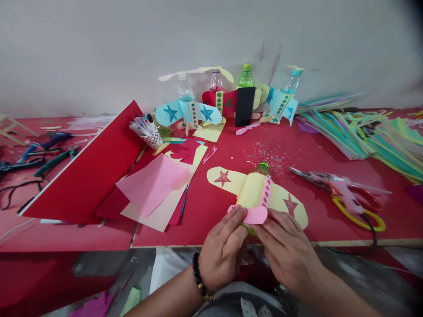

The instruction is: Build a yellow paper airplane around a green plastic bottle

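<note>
One bottle airplane [253, 189], a hand at each side of its tail

The bottle airplane lies near the front edge of the red tabletop [185, 235], wrapped in yellow paper with a star on each wing. Its long axis runs away from the person, tilted slightly right, so the green cap [263, 165] points toward the far edge and the bottle's base faces the person.

Across that base end sits a pink paper tail [257, 215], its own long axis running side to side, crosswise to the bottle. It lies directly between the hands, just ahead of both. The left hand [228, 242] grasps the tail's left end, fingers bent over the top. The right hand [287, 246] grasps the other end from below and beside it, also overlapping the near part of the right wing [292, 204]. Neither hand is clearly nearer; how the hidden fingertips meet the bottle cannot be told.

Toward the tabletop's right side rests a pink glue gun [346, 189], well apart from the left hand.
</note>
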